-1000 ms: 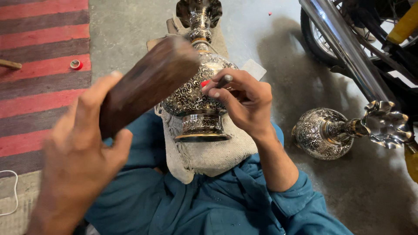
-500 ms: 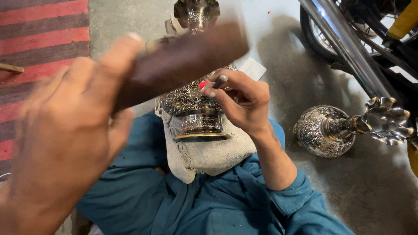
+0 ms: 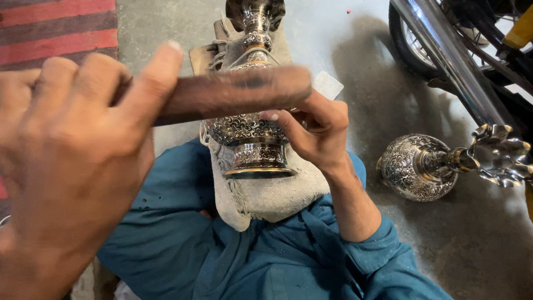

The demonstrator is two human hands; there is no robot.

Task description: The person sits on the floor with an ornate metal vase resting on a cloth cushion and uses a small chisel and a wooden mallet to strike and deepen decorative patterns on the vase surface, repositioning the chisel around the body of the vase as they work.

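Note:
My left hand (image 3: 72,150) is raised close to the camera and grips a brown wooden stick (image 3: 239,91) that lies crosswise above an engraved silver vase (image 3: 252,139). The vase lies on a grey cloth (image 3: 272,191) over my lap, its foot toward me. My right hand (image 3: 316,130) rests on the vase's right side, fingers pinched together on a small thing I cannot make out; the stick hides part of it.
A second engraved silver vase (image 3: 438,164) with a petal-shaped mouth lies on the concrete floor at right. A motorcycle's wheel and chrome pipe (image 3: 449,61) stand at the upper right. A red striped mat (image 3: 55,22) lies at upper left.
My left hand has risen and swung the wooden stick from a slant to nearly level over the vase. My right hand has stayed on the vase.

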